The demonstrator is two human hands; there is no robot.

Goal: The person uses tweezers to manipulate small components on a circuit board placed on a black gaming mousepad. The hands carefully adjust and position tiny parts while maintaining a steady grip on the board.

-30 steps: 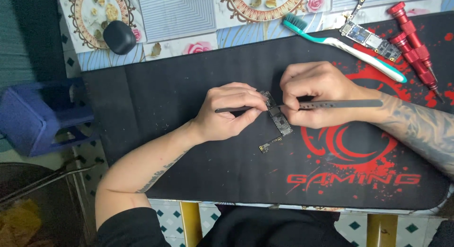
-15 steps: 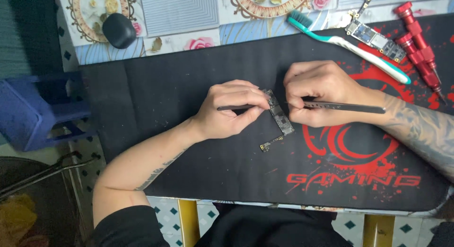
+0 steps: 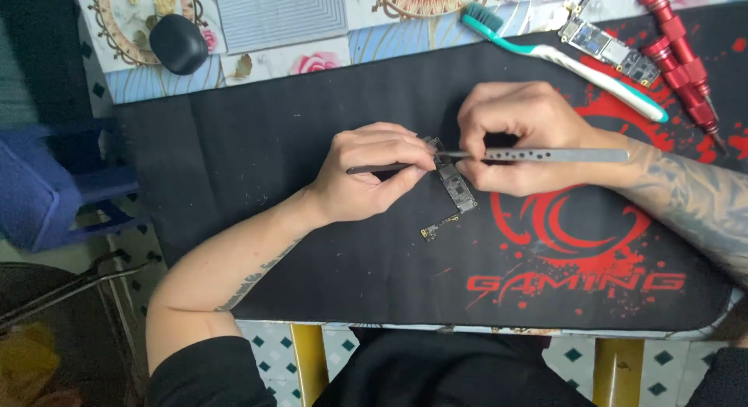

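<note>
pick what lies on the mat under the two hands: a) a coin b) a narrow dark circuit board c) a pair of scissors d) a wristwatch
b, a narrow dark circuit board lies on the black mat between the left hand and the right hand, each of which holds a thin tool to it.

You have open black mat [image 3: 257,142] left of your hands. On the right, a toothbrush [image 3: 561,60], red screwdrivers [image 3: 686,64] and a small circuit board [image 3: 612,49] block the way.
</note>
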